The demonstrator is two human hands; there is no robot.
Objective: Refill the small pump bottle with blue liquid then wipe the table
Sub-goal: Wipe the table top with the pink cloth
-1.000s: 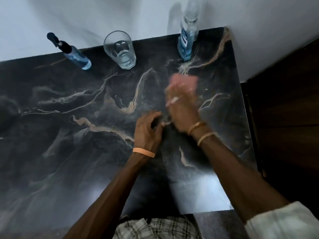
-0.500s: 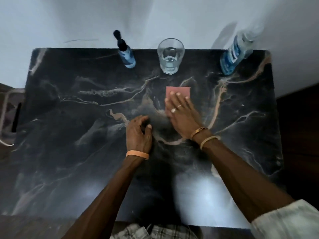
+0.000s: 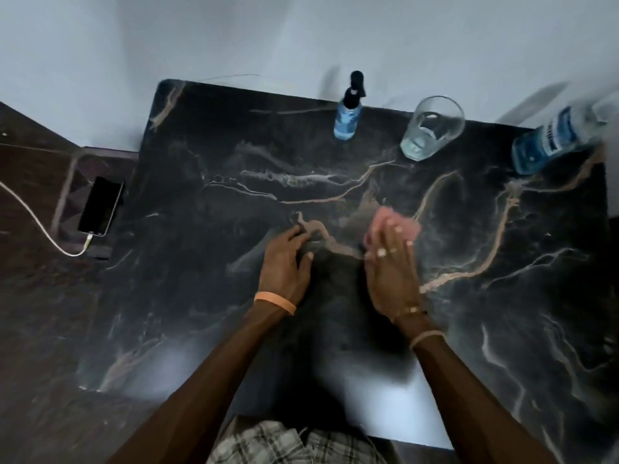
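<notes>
A pink cloth (image 3: 403,222) lies on the black marble table (image 3: 214,182), pressed down under the fingers of my right hand (image 3: 390,266). My left hand (image 3: 284,262) rests on the table just to the left, fingers loosely curled, holding nothing. The small pump bottle (image 3: 349,113) with a black pump head and blue liquid stands upright at the table's back edge. At the back right corner stands the large bottle (image 3: 549,144) of blue liquid.
A clear drinking glass (image 3: 432,127) stands between the two bottles. To the left of the table, a black phone (image 3: 100,205) lies on a lower surface with a white charging cable (image 3: 37,226). A white wall runs behind the table.
My right hand with the pink cloth has slid a little toward me and left on the table. The view has swung left, showing the phone. My left hand stays in place.
</notes>
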